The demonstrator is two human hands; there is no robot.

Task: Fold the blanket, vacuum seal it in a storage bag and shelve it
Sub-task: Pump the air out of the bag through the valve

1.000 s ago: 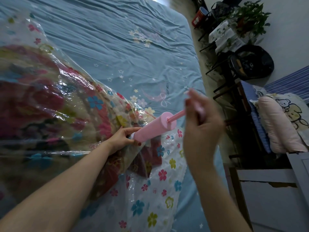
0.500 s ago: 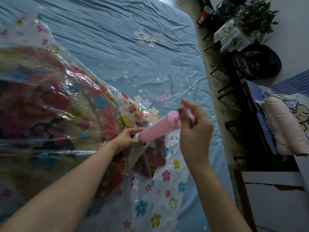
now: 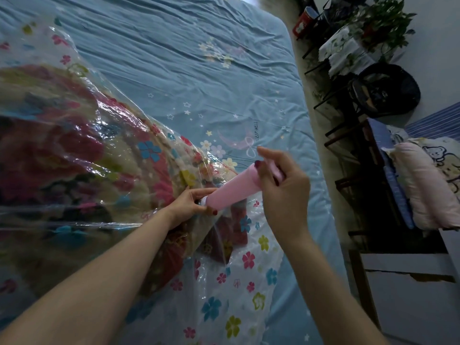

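the blanket (image 3: 74, 155) fills the left of the view, folded and sealed inside the storage bag (image 3: 224, 290), which lies on the blue bed sheet (image 3: 186, 78). the bundle looks bulky but soft, and probably light for its size. the clear film is glossy and wrinkled, so it should be slippery and thin enough to puncture; a lift is best taken with flat palms under the padded bulk, not by the loose flower-printed flap at the near edge.

towards the middle, the left hand (image 3: 189, 205) curls finger and thumb round the white nozzle end of the pink pump (image 3: 231, 190), pressing it to the bag where the valve must be, though the valve itself is hidden. the pump is a stiff plastic tube, light, best steadied low at the nozzle as here.

to its right, the right hand (image 3: 281, 188) has its fingers wrapped round the pump's handle at the far end, index finger sticking out straight; the handle sits close to the barrel, and it is somewhat blurred.

the only readable writing is "sleep well", printed on the sheet beside a moon and bow, just beyond the right hand. no brand shows on pump or bag.

at far right stand a pink pillow (image 3: 423, 185) and a potted plant (image 3: 383, 23).
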